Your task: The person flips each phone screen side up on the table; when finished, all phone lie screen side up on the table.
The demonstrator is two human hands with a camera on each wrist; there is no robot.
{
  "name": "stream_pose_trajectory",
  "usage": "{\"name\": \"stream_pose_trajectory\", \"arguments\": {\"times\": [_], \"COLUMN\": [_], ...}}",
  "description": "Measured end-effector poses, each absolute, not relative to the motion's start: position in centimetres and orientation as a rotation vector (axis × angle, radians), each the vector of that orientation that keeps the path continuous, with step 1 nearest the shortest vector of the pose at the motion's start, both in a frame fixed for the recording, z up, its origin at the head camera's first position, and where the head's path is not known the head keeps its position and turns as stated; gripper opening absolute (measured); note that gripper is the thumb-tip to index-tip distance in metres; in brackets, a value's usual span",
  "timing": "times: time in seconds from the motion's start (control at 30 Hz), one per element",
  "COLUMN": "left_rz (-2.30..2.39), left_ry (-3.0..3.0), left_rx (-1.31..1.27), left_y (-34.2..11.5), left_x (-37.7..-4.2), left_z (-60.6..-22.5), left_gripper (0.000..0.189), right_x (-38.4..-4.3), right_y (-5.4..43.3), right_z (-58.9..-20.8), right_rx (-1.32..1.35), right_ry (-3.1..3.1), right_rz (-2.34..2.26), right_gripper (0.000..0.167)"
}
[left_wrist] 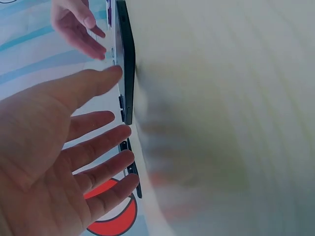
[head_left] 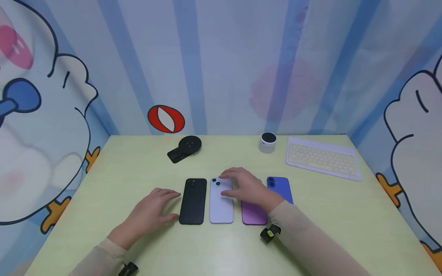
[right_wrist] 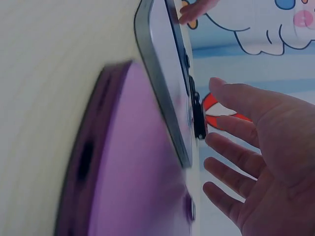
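Observation:
Four phones would exceed my count, so several smartphones lie face down in a row on the table. My left hand (head_left: pixel 146 214) is beside the black phone (head_left: pixel 192 201), its fingertips and thumb right at the left edge. In the left wrist view its fingers (left_wrist: pixel 103 150) are spread and hold nothing. Over the lavender phone (head_left: pixel 221 211) reaches my right hand (head_left: pixel 246 188), thumb and fingers apart. The wrist covers part of the purple phone (head_left: pixel 254 216); a blue phone (head_left: pixel 280 188) lies at the row's right end. In the right wrist view, the right fingers (right_wrist: pixel 236 152) grip nothing.
Behind the phones, a black charging stand (head_left: pixel 190 145) lies at the back left. A small white cylinder with a black top (head_left: pixel 267 142) stands at the back, and a lavender keyboard (head_left: pixel 322 159) lies to its right. Printed fabric encloses the table (head_left: pixel 221 249).

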State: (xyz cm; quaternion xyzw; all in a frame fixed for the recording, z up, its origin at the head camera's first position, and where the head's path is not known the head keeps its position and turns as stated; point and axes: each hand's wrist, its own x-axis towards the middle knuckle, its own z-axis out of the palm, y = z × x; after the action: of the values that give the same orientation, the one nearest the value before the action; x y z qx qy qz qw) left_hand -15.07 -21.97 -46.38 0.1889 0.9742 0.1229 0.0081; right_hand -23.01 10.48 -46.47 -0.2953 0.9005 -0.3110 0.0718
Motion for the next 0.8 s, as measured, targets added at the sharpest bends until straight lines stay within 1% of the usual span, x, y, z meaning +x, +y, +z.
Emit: {"name": "stream_pose_trajectory", "arguments": {"times": [0.13,0.33,0.6,0.8], "left_rz": [0.399,0.433,0.467,0.481], "left_ry": [2.995,2.944,2.963,2.975], "left_rx": [0.554,0.522,0.555,0.58], "left_y": [-21.9,-22.0,-21.8,-21.7], "left_x": [-15.0,-15.2,-15.4,-15.6], "left_z": [-46.2,-46.5,-46.7,-46.9], "left_gripper": [0.069,0.079,0.084,0.082], "right_x": [-23.4,-24.2,-24.4,-24.2], "right_y": [8.4,6.0,4.8,4.2], "right_z": [-46.7,-47.0,-47.3,-47.3], "right_rx": [-0.968,-1.034,-1.009,-0.986], "right_ry": [2.681,2.674,2.699,2.678], "right_rz": [-0.887,-0.79,-0.634,-0.692], "right_gripper": [0.055,0.063,0.067,0.068]}}
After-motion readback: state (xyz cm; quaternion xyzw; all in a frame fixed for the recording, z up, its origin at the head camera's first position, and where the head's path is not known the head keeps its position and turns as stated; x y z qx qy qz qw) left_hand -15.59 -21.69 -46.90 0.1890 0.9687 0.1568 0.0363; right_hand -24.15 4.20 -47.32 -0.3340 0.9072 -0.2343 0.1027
